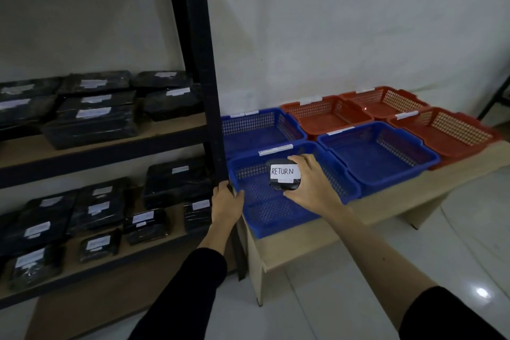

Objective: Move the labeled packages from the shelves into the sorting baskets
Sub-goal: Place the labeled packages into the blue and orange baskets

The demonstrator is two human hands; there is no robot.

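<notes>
**A:** Hand status?

**B:** Right hand [309, 181] grips a small black package [284, 177], fingers over its top edge, thumb under the bottom edge. White label faces the camera, reads "RETURN". Left hand [226, 201] is wrapped around the black upright post [205, 91] of the shelf rack.

**A:** Layout, biggest first.

**B:** Shelf rack [110, 146] fills the left side: dark frame, wooden boards. Upper shelf carries a stack of black wrapped packages [93, 110] with white labels; lower shelf has more of the same [96, 210], smaller ones toward the front. Label text there is too blurred to read.

**A:** And on the right?

**B:** Low light-wood tabletop [386, 201] just beside the rack, against the white wall. Six plastic baskets on it in two rows, touching each other. Three blue: near-left basket [265, 218], back-left one [259, 121], middle-front one [378, 146]. Three red: two in the back row [325, 113] [386, 99], one at front right [447, 130]. Each has a white tag on its rim; tag text unreadable.

**A:** Where's the package relative to the baskets?

**B:** Held above the near-left blue basket, inside its outline. Whether it touches the basket floor, I can't tell.

**A:** Anything smaller?

**B:** Black sleeves on both forearms. White tiled floor [358, 298] below.
</notes>
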